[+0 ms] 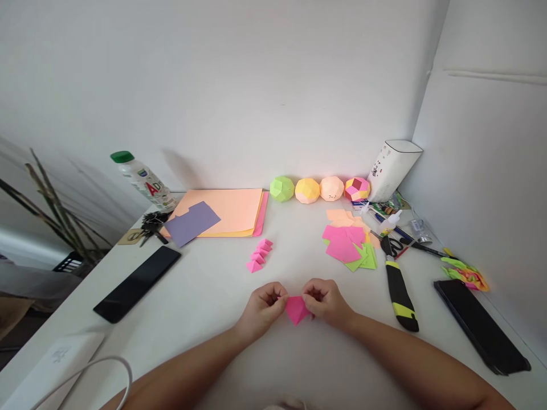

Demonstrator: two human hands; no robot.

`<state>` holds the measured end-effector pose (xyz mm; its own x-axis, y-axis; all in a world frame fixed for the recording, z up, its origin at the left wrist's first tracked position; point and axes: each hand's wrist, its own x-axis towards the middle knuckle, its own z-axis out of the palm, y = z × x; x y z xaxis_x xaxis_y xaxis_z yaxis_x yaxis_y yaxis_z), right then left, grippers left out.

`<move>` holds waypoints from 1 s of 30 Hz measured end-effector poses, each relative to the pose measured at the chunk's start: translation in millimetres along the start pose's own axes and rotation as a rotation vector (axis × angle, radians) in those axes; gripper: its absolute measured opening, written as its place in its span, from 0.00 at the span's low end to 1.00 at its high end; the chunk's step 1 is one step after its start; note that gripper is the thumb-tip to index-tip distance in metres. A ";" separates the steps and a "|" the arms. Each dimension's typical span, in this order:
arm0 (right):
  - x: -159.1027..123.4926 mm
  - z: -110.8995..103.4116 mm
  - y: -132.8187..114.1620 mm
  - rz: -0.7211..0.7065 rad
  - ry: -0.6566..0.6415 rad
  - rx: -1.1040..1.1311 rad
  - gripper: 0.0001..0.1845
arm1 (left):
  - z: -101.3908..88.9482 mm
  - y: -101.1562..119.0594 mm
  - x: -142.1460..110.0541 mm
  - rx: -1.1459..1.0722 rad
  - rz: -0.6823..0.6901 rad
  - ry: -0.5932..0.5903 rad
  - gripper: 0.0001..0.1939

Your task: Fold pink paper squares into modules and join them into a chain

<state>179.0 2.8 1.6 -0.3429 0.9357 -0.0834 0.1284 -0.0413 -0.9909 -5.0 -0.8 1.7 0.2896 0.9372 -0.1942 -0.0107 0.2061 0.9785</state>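
Note:
Between my two hands is a folded piece of pink paper [296, 311], its point turned down toward me. My left hand [264, 310] pinches its left corner, and my right hand [328, 303] pinches the right one. Just beyond my left hand, several small folded pink paper pieces [260, 255] lie in a row on the table. Past my right hand is a pile of cut paper pieces, with pink ones [343, 246] on top of green ones [366, 257] and peach ones [341, 217].
Faceted paper balls, green [282, 188] to multicoloured [357, 189], line the wall. Large paper sheets [226, 208], a bottle [147, 185] and a phone [137, 284] are left. Right are a utility knife [400, 293], scissors [395, 246], glue [389, 224] and a black case [481, 326].

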 end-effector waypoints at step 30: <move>5.1 -6.1 1.4 0.044 -0.025 0.132 0.16 | -0.4 -5.0 1.8 -0.293 -0.016 0.041 0.15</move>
<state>183.2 9.6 0.5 -0.3633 0.9228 -0.1282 0.0205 -0.1297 -0.9913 -4.9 -0.1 -3.5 0.2534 0.9425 -0.2179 -0.2845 0.2879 0.9144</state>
